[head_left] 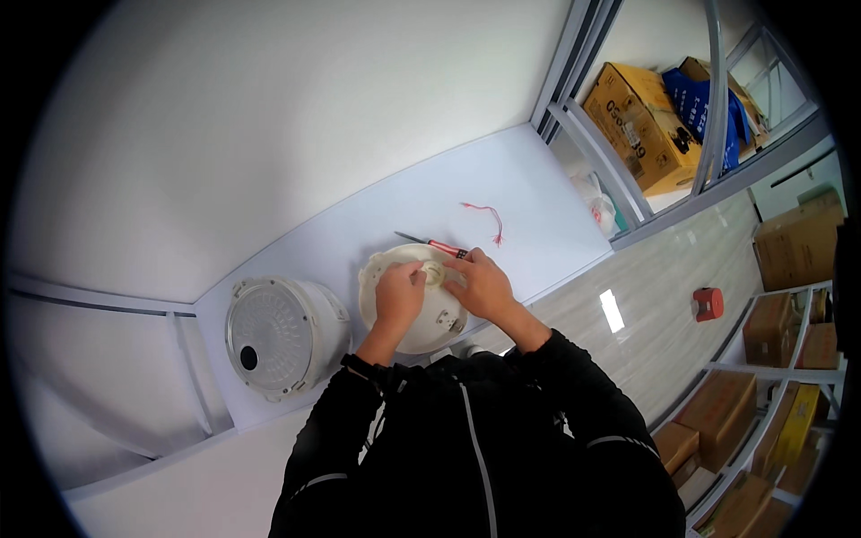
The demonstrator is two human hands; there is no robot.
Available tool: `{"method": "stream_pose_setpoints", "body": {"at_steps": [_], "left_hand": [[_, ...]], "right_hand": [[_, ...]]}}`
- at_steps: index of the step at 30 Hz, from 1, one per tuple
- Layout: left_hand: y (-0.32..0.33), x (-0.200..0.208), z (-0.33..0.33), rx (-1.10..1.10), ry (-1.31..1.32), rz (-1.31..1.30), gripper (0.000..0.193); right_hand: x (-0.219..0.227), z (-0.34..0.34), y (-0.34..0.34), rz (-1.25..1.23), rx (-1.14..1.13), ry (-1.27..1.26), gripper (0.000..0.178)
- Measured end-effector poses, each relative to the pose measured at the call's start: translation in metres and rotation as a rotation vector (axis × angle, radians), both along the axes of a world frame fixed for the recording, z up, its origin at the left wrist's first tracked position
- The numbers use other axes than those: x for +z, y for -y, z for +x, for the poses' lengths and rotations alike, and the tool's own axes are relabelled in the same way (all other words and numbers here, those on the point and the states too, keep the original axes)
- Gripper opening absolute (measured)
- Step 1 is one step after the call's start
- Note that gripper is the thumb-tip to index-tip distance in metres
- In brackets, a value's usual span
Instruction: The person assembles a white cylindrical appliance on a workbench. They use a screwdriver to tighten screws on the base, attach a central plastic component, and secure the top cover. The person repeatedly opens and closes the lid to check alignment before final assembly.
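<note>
A shallow, round cream-coloured plastic cover (408,330) lies on the white table in front of me, its inside facing up. Over it, my left hand (399,294) and my right hand (484,285) have their fingers closed around a small pale ring-shaped part (434,273). Whether that part is seated in the cover or lifted off it, I cannot tell. A screwdriver (439,247) with a red and black handle lies just beyond the cover, its handle end close to my right fingers. Some metal-looking fittings (446,317) show inside the cover.
A white cylindrical appliance body (278,336) stands at the left, its vented round face up. Thin red wire (487,215) lies on the table (547,224) farther back. Shelves with cardboard boxes (717,403) stand at the right, and a red stool (708,304) is on the floor.
</note>
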State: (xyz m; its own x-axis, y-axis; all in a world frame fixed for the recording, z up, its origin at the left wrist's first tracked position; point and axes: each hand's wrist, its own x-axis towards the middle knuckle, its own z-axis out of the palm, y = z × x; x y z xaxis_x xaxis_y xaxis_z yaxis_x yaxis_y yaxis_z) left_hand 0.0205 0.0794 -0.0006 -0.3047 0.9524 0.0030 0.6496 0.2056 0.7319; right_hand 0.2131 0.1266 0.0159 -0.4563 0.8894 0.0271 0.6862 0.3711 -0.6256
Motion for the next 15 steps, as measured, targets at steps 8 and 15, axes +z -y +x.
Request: {"method": "stream_pose_setpoints", "body": {"at_steps": [8, 15], "left_hand": [[0.004, 0.008, -0.006, -0.175, 0.024, 0.023, 0.043], [0.006, 0.007, -0.003, -0.187, -0.003, 0.049, 0.043]], "right_hand": [[0.001, -0.006, 0.004, 0.171, 0.009, 0.084, 0.033], [-0.007, -0.007, 0.003, 0.282, 0.023, 0.168, 0.030]]}}
